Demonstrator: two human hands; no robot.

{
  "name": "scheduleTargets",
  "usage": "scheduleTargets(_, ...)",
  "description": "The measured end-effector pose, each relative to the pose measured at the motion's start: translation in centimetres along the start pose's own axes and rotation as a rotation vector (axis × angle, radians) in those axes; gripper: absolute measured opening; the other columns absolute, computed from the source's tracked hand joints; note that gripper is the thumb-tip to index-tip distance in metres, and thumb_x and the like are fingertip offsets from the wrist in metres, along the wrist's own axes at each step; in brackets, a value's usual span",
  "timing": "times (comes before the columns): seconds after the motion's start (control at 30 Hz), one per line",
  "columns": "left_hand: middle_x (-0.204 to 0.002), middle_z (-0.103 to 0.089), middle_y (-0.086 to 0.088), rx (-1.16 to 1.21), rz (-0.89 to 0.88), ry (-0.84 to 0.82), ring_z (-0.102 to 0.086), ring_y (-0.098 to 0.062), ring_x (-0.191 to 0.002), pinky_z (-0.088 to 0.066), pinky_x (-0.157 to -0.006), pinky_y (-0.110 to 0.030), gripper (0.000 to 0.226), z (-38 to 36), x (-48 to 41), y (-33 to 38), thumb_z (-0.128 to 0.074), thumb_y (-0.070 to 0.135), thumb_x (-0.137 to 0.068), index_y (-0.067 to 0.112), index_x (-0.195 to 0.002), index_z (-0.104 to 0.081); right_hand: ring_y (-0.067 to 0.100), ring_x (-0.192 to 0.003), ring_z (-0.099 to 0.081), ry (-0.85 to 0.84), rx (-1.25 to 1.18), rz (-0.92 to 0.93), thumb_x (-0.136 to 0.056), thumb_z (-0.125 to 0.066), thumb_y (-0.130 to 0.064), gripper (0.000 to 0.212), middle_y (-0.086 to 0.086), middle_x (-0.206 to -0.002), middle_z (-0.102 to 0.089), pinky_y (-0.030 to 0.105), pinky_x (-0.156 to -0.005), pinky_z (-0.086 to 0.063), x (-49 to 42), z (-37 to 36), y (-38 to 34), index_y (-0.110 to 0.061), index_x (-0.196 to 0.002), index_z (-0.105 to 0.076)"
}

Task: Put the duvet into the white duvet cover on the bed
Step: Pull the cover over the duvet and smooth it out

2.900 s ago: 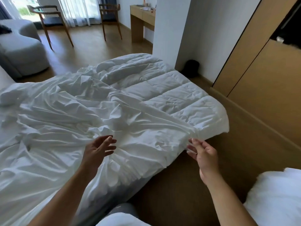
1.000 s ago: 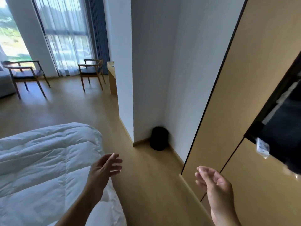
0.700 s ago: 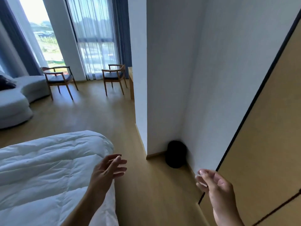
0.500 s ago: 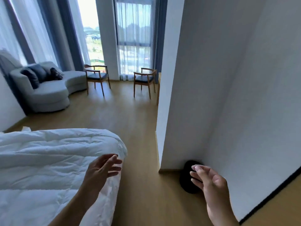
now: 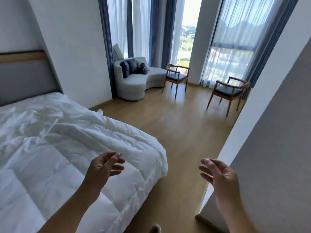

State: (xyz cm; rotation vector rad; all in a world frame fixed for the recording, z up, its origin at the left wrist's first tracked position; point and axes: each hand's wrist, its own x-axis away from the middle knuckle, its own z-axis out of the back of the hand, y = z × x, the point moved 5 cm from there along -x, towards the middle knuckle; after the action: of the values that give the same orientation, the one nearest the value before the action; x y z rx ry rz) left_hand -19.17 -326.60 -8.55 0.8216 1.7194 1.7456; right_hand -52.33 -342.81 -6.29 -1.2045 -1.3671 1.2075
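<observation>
The fingers (image 5: 114,157) of the left hand (image 5: 102,170) are loosely curled and nothing is grasped. The right hand (image 5: 222,175) is equally slack and empty, and is held over the wooden floor (image 5: 185,132).

The quilted duvet (image 5: 75,165) is spread directly beneath the left hand and reaches away from it toward 9 and 10 o'clock. Its free rounded corner (image 5: 159,158) is found at 3 o'clock of the left hand and at 9 o'clock of the right, between the two hands but nearer the left.

The long axis of the duvet is judged to run from that corner toward 10 o'clock, up to the headboard (image 5: 25,76). There a thinner, crumpled white fabric, taken to be the duvet cover (image 5: 33,115), is bunched, well apart from both hands.

The coming reach is therefore judged to be governed by the corner. It would be met first by the left hand, while the right would have to be carried across the floor gap toward 9 o'clock.
</observation>
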Motion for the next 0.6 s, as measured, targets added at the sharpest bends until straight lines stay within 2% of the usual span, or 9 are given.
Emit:
scheduleTargets(0.13, -0.093, -0.077, -0.011, 0.047, -0.029, 0.106, -0.075, -0.03, -0.083, -0.06, -0.071, -0.035, 0.016, -3.0, -8.5, 0.3, -0.062, 0.023, -0.098, 0.019, -0.093, -0.076, 0.025, -0.087, -0.075, -0.087, 0.0, 0.016, -0.096, -0.065, -0.013, 0.012, 0.008, -0.088, -0.077, 0.037, -0.079, -0.057, -10.9, -4.7, -1.0, -0.007, -0.091, -0.075)
scheduleTargets(0.23, -0.093, -0.076, -0.012, 0.082, -0.044, 0.168, -0.074, -0.028, -0.082, -0.06, -0.068, -0.03, 0.015, -4.9, -15.9, 0.7, -0.062, 0.023, -0.098, 0.017, -0.095, -0.075, 0.026, -0.087, -0.075, -0.142, 0.025, 0.017, -0.096, -0.064, -0.011, 0.011, 0.009, -0.09, -0.077, 0.038, -0.081, -0.058, -18.8, -8.3, -1.1, -0.005, -0.093, -0.074)
scheduleTargets(0.47, -0.094, -0.076, -0.01, 0.114, 0.006, 0.265, -0.072, -0.027, -0.08, -0.059, -0.079, -0.04, 0.014, -8.2, -30.8, 1.6, -0.06, 0.021, -0.1, 0.012, -0.102, -0.071, 0.026, -0.083, -0.074, -0.225, 0.067, -0.018, -0.097, -0.062, -0.011, 0.013, 0.01, -0.092, -0.077, 0.038, -0.08, -0.057, -35.8, -15.6, -1.5, -0.005, -0.093, -0.072)
scheduleTargets(0.6, -0.095, -0.076, -0.008, 0.085, 0.018, 0.356, -0.073, -0.027, -0.081, -0.059, -0.076, -0.036, 0.014, -7.6, -37.0, 0.8, -0.061, 0.022, -0.1, 0.015, -0.103, -0.072, 0.024, -0.078, -0.072, -0.349, 0.07, -0.061, -0.097, -0.061, -0.011, 0.013, 0.008, -0.091, -0.077, 0.039, -0.078, -0.056, -44.0, -23.3, 0.6, -0.006, -0.092, -0.071)
